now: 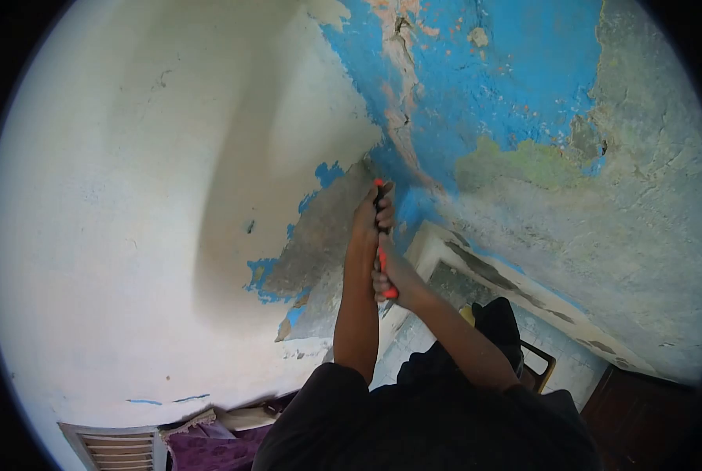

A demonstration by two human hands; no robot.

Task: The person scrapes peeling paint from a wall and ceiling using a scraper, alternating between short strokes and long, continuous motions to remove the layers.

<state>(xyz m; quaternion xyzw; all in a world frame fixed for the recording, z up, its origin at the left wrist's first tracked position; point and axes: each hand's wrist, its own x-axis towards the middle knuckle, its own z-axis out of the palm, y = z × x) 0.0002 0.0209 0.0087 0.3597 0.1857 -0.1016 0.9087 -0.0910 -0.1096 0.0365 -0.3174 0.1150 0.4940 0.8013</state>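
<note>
Both my hands are wrapped round the red-and-black handle of a scraper [383, 255], which points up into the corner between two walls. My left hand [377, 208] grips it near its upper end. Lower down, my right hand [396, 275] closes round the handle's red end. The scraper's tip is hard to make out against the bare grey plaster patch [319, 224] on the left wall. Ragged blue paint edges border that patch. Beside my hands, blue paint [516, 71] covers part of the right wall, with a long crack [402, 94] running down near the corner.
A pale ledge [508, 271] with worn dark patches runs along the foot of the right wall. Below are a chair frame [551, 365] and a dark wooden surface [641, 416]. At lower left are a slatted vent [119, 449] and purple cloth [213, 447].
</note>
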